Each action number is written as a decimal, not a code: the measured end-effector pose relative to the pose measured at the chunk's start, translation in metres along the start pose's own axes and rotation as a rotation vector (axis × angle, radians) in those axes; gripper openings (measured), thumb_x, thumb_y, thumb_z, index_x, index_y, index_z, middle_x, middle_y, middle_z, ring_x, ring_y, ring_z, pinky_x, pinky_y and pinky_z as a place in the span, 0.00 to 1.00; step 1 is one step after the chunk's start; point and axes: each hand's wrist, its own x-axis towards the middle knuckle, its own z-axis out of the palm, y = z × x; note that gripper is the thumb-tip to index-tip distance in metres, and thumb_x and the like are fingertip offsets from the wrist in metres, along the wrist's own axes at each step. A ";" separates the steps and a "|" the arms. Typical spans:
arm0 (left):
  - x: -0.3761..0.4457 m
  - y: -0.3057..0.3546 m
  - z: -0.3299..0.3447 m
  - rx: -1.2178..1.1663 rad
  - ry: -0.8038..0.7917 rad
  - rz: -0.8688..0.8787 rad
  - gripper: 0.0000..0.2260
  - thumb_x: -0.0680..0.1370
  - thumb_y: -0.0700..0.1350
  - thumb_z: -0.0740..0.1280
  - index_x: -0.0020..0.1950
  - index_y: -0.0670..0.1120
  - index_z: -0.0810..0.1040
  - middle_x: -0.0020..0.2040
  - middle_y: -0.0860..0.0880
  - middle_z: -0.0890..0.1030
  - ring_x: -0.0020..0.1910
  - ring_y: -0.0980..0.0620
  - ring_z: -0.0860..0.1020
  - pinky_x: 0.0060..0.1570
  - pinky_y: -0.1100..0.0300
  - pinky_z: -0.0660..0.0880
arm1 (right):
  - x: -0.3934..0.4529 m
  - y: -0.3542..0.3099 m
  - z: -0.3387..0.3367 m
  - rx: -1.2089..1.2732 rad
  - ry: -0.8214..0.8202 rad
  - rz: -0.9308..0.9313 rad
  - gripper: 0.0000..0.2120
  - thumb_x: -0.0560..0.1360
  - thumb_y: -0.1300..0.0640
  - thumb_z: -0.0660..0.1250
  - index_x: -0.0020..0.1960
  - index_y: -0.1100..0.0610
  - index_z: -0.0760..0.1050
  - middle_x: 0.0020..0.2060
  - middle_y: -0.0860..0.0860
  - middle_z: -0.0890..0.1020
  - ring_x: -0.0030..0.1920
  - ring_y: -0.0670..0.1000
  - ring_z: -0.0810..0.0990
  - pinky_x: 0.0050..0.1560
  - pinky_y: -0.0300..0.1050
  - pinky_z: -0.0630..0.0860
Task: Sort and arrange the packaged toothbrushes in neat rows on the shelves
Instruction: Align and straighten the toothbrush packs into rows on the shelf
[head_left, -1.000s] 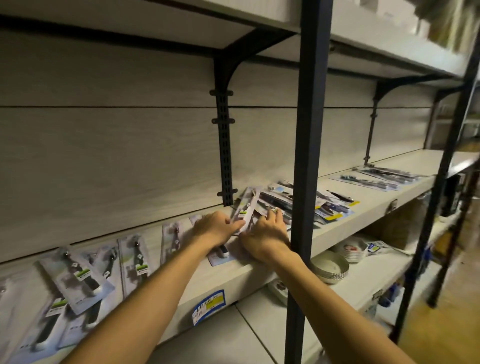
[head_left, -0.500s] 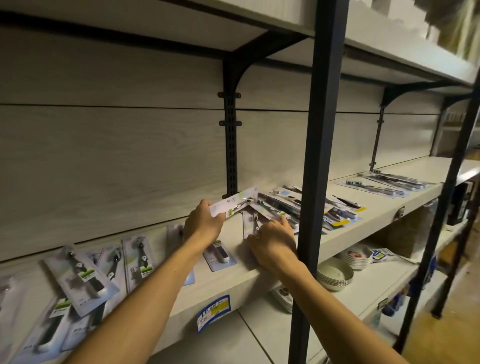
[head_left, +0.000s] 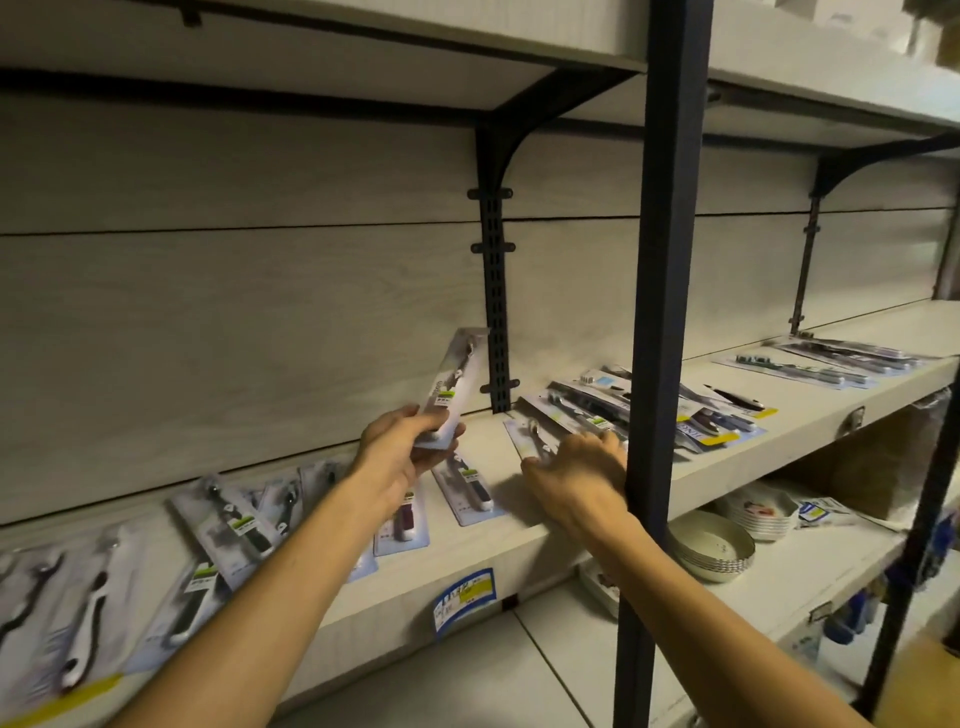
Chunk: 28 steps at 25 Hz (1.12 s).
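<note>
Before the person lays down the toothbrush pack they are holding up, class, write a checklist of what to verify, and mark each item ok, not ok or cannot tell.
1. Left hand grips the raised toothbrush pack at its lower end: ok.
2. Bare spot on the shelf between the row and the pile: ok.
3. Row of packs to the left lies neat: not ok, several are skewed and overlap.
4. Pile of packs to the right is sorted: not ok, still heaped.
5. Right hand holds the flat pack under its fingers: cannot tell, touching but grip unclear.
</note>
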 end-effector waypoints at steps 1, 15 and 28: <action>-0.006 0.000 -0.006 0.044 -0.017 0.019 0.15 0.73 0.34 0.73 0.59 0.38 0.77 0.50 0.40 0.86 0.47 0.44 0.86 0.50 0.51 0.83 | -0.001 -0.001 0.000 -0.008 -0.036 0.010 0.20 0.73 0.38 0.64 0.40 0.55 0.76 0.49 0.56 0.78 0.60 0.58 0.70 0.57 0.47 0.70; -0.060 0.005 -0.018 0.242 0.115 0.342 0.12 0.72 0.30 0.72 0.55 0.38 0.80 0.48 0.41 0.87 0.49 0.42 0.85 0.49 0.50 0.82 | -0.016 -0.013 -0.008 0.510 0.061 -0.440 0.15 0.78 0.51 0.69 0.63 0.51 0.75 0.55 0.49 0.81 0.51 0.48 0.80 0.51 0.41 0.79; -0.139 -0.002 0.098 0.320 0.047 0.453 0.14 0.69 0.29 0.73 0.54 0.34 0.79 0.44 0.40 0.86 0.47 0.43 0.86 0.41 0.56 0.82 | -0.043 0.085 -0.097 1.063 0.192 -0.570 0.09 0.76 0.48 0.71 0.53 0.48 0.74 0.41 0.46 0.81 0.38 0.50 0.82 0.36 0.55 0.80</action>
